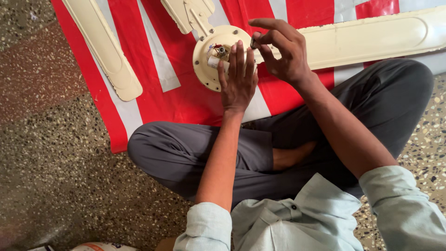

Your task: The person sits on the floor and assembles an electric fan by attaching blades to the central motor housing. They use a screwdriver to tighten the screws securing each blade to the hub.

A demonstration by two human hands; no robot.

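On the red and white striped sheet (153,56) spread over the speckled terrazzo floor (55,153), a cream ceiling fan motor hub (210,69) lies flat in front of a person sitting cross-legged. The left hand (238,76) rests palm-down on the hub, fingers straight and unclenched, pressing it in place just beside the central shaft (221,50) and the small tangle of wires (213,47) there. The right hand (281,49) hovers above the hub's far edge, thumb and forefinger pinched on a small dark part (253,43); it is too small to tell whether it is a screw, a nut or a tool tip. One fan blade (371,37) is attached and runs off to the right behind the right hand; a loose blade (103,46) lies well apart on the left of the sheet, and another blade bracket (188,14) juts from the hub's upper side.

My judgement of the risks: the pinched part could slip from the fingertips and roll under the hub or off the sheet, where the speckled floor would hide it. The left fingers sit close to the bare wires, so a sliding palm could snag or bend them. If the holding hand lifts, the long attached blade could lever the hub round.
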